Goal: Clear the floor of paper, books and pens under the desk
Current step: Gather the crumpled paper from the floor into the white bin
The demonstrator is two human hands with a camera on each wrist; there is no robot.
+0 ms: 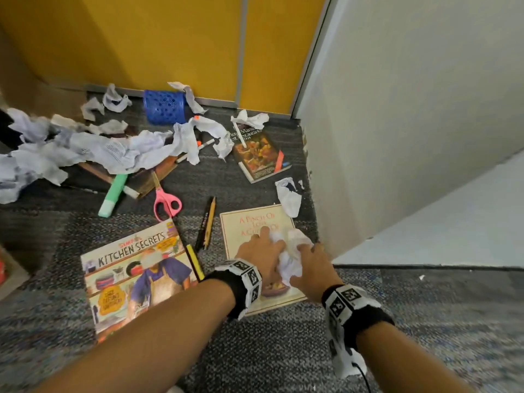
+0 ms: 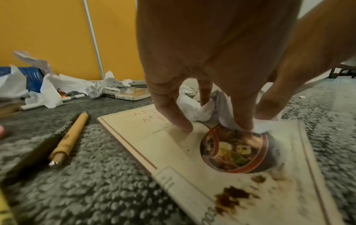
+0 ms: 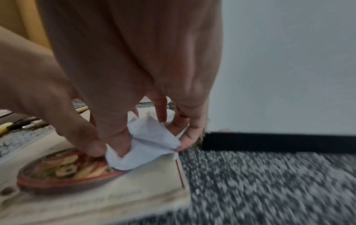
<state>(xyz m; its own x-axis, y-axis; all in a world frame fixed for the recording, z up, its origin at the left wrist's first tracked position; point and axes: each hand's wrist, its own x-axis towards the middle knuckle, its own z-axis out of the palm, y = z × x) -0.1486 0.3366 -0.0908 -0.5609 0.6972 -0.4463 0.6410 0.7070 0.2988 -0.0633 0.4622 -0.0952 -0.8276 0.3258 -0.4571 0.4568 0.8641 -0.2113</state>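
Observation:
A crumpled white paper (image 1: 289,260) lies on a cream cookbook (image 1: 249,222) on the grey carpet. My left hand (image 1: 269,246) and right hand (image 1: 307,252) both grip this paper from either side. In the left wrist view the left hand (image 2: 212,115) digs its fingers into the paper (image 2: 192,108) with the thumb on the cookbook (image 2: 173,152). In the right wrist view the right hand (image 3: 152,143) pinches the paper (image 3: 146,132) over the cookbook (image 3: 115,190). Two pens (image 1: 206,224) and a "Kitchen Secrets" book (image 1: 136,273) lie to the left.
Further back lie a heap of crumpled paper (image 1: 85,151), a restaurant book (image 1: 258,157), pink scissors (image 1: 164,201), a green highlighter (image 1: 113,194), a white marker (image 1: 202,146), a blue pen holder (image 1: 164,106) and a paper ball (image 1: 289,198). A white panel (image 1: 397,109) stands right; a yellow wall (image 1: 170,38) behind.

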